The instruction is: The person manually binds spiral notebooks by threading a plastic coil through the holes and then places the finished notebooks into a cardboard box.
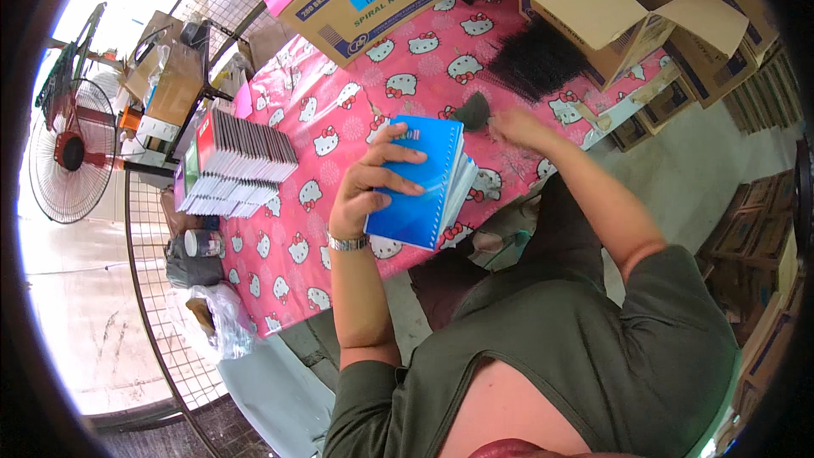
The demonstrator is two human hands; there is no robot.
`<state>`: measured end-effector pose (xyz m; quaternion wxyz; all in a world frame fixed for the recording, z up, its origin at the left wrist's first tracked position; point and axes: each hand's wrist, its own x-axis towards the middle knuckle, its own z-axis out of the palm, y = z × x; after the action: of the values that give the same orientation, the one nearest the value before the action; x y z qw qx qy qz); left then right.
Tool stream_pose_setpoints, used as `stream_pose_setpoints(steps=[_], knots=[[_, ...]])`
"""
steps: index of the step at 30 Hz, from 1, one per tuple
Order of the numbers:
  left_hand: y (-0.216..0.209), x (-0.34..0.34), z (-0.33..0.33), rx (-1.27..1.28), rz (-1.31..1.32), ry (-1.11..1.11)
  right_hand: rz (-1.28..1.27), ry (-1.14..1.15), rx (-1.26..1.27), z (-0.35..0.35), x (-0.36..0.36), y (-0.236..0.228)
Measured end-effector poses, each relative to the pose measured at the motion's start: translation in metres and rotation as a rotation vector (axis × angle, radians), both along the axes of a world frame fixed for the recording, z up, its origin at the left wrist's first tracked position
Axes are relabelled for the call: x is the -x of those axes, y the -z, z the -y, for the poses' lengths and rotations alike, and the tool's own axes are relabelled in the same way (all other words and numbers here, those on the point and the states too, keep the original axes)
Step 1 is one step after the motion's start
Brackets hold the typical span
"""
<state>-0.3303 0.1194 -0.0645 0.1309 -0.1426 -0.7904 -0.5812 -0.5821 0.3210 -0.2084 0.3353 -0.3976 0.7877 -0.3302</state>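
Left hand clamped on it from 9 o'clock, I had the blue notebook bundle over the tabletop, near its 6 o'clock edge, with my right hand at 2 o'clock beside a dark clump, too small to tell whether pinched or spread. I judged the bundle light and bendable, its glossy cover probably slippery and the white layers fanned at 4 o'clock apt to slide, so gripping through the whole thickness, away from the dotted 3 o'clock edge, seemed surest.
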Motion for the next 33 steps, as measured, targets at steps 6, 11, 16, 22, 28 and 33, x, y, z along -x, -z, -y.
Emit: stream_pose_setpoints(steps=[6,11,16,22,28,33], knots=[[-0.037,-0.009,-0.003,0.094,0.168,0.018,-0.178,-0.56,0.14,0.175,-0.032,0.01],[-0.079,-0.012,-0.033,0.553,0.282,-0.143,-0.452,-0.749,-0.109,0.196,-0.052,0.015],[-0.087,-0.017,-0.101,0.915,0.182,-0.493,-0.616,-0.37,0.041,0.161,-0.014,-0.016],[-0.075,-0.009,-0.124,1.049,0.084,-0.623,-0.747,0.03,-0.115,-0.036,0.032,-0.016],[-0.058,-0.021,-0.12,1.056,0.009,-0.726,-0.672,0.323,0.368,-0.041,-0.033,0.024],[-0.065,-0.021,-0.119,1.013,-0.008,-0.715,0.152,0.273,0.339,0.003,-0.105,0.049]])
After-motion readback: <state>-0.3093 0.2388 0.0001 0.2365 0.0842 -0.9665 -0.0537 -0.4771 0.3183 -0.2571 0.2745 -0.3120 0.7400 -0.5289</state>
